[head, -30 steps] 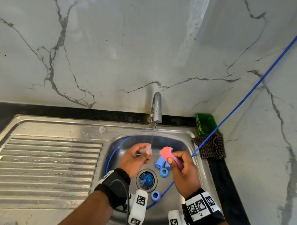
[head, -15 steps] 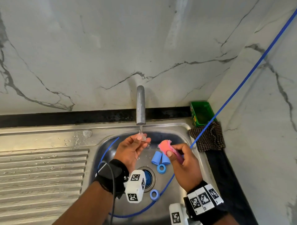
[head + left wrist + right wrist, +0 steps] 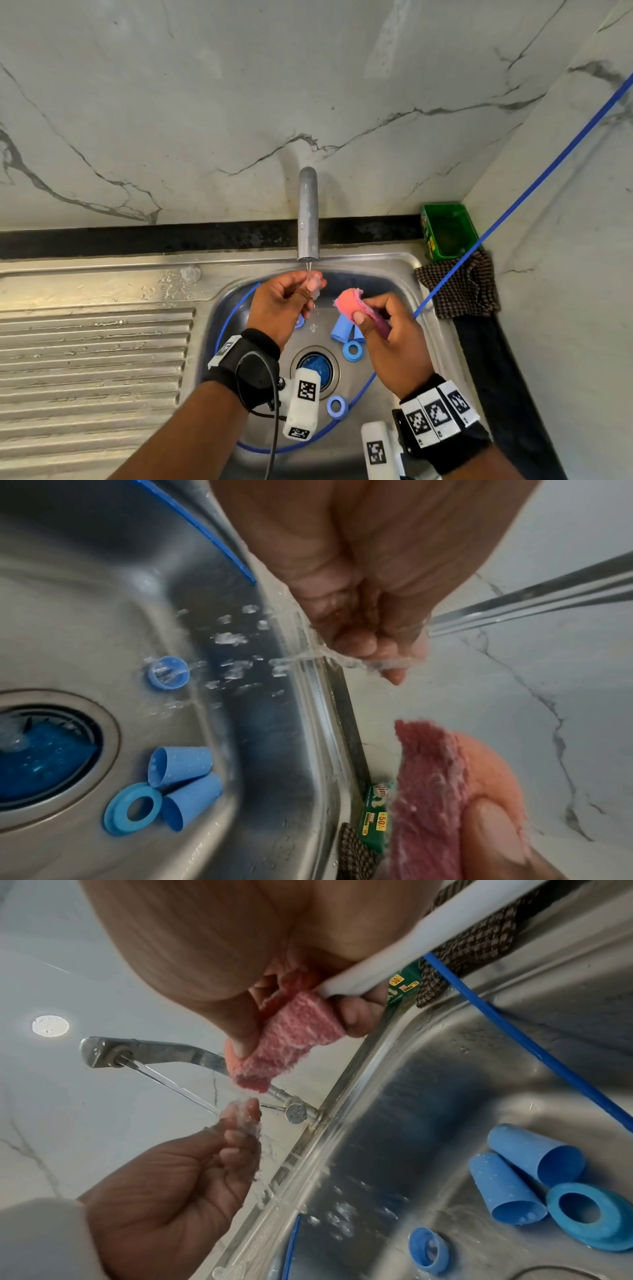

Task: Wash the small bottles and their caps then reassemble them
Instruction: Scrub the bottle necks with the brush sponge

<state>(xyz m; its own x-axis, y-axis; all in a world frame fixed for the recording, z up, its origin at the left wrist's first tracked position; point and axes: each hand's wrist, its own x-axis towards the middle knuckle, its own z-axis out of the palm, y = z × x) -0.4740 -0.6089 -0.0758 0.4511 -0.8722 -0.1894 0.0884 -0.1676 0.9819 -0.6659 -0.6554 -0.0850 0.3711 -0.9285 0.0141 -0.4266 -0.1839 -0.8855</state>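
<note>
- The person's left hand (image 3: 284, 301) is raised under the curved metal tap (image 3: 308, 219), its fingers (image 3: 236, 1134) curled together around a small clear item (image 3: 314, 286) that the thin stream of running water (image 3: 174, 1087) strikes; the item is too blurred by water to say whether it is a bottle or a cap
- Water runs off these fingertips and splashes down onto the floor of the stainless-steel sink basin (image 3: 394, 274)
- The right hand (image 3: 394, 332) is just beside the left, to the right of the stream, gripping a folded pink-and-orange scrub sponge (image 3: 349, 301) between thumb and fingers; the sponge's end points toward the left hand without touching it
- Two light-blue tapered plastic caps (image 3: 185, 780) lie on their sides, touching each other, on the basin floor just beside the drain (image 3: 315, 365)
- A blue plastic ring (image 3: 133, 807) lies flat against the open ends of those caps
- Another blue ring (image 3: 337, 407) lies nearer the person, by a thin blue hose (image 3: 513, 195) that loops around the basin
- A small round blue cap (image 3: 168, 672) sits under the splashes, below the left hand
- A green soap packet (image 3: 445, 231) and a dark checked cloth (image 3: 462, 284) sit at the sink's far right corner
</note>
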